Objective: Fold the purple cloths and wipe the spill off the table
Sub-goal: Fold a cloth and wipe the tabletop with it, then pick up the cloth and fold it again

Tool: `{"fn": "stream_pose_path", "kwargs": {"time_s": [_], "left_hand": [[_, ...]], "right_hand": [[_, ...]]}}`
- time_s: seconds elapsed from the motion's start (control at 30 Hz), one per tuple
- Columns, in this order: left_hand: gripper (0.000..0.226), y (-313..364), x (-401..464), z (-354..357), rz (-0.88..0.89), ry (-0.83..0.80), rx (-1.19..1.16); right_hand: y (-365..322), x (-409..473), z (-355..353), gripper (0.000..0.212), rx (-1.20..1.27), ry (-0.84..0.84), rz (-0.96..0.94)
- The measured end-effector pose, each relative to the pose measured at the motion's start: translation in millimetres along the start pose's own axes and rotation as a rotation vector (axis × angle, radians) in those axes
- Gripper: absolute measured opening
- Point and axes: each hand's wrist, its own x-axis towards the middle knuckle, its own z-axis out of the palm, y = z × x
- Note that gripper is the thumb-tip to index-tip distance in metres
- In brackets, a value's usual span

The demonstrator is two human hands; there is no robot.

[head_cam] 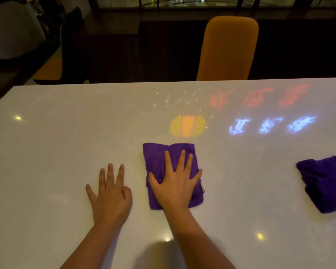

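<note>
A folded purple cloth (pixel 156 158) lies flat near the middle of the white table (pixel 56 142). My right hand (pixel 176 183) presses down on it, palm flat and fingers spread. My left hand (pixel 111 193) rests flat on the bare table just left of the cloth, fingers apart and holding nothing. A faint yellowish smear (pixel 138 159) shows on the table at the cloth's left edge. A second purple cloth (pixel 324 183), loosely folded, sits at the right edge of the view.
An orange chair (pixel 229 47) stands behind the table's far edge, and another chair (pixel 52 68) at the far left. Coloured light patterns (pixel 188 126) fall on the table beyond the cloth. The room behind is dark.
</note>
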Motion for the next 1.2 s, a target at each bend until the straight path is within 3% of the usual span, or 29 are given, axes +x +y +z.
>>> {"fn": "stream_pose_path", "kwargs": {"time_s": [0.23, 0.33, 0.4, 0.47, 0.57, 0.7, 0.9, 1.07, 1.2], "left_hand": [[0.066, -5, 5, 3, 0.011, -0.024, 0.029], [0.072, 3, 8, -10, -0.013, -0.015, -0.083], [0.069, 17, 14, -27, 0.081, 0.089, -0.221], [0.063, 36, 17, -40, 0.293, 0.143, -0.371], [0.06, 63, 10, -49, 0.466, -0.006, -0.385], [0.07, 76, 12, -42, 0.396, -0.205, -0.304], [0.036, 87, 3, -47, 0.34, -0.105, -0.404], [0.019, 98, 3, -74, 0.267, -0.208, -0.327], [0.017, 111, 7, -108, 0.185, -0.258, -0.407]], "right_hand": [[9, -2, -21, 0.075, 0.051, -0.186, -0.083], [29, 4, -43, 0.065, 0.086, -0.153, -0.195], [41, 11, -56, 0.066, 0.059, -0.135, -0.303], [49, 19, -64, 0.065, 0.039, -0.172, -0.405], [55, 25, -67, 0.058, 0.039, -0.235, -0.487], [58, 30, -67, 0.051, 0.042, -0.311, -0.469], [59, 21, -69, 0.026, -0.002, -0.269, -0.43], [59, 16, -88, 0.017, 0.06, -0.367, -0.361], [57, 29, -129, 0.019, 0.145, -0.416, -0.288]]}}
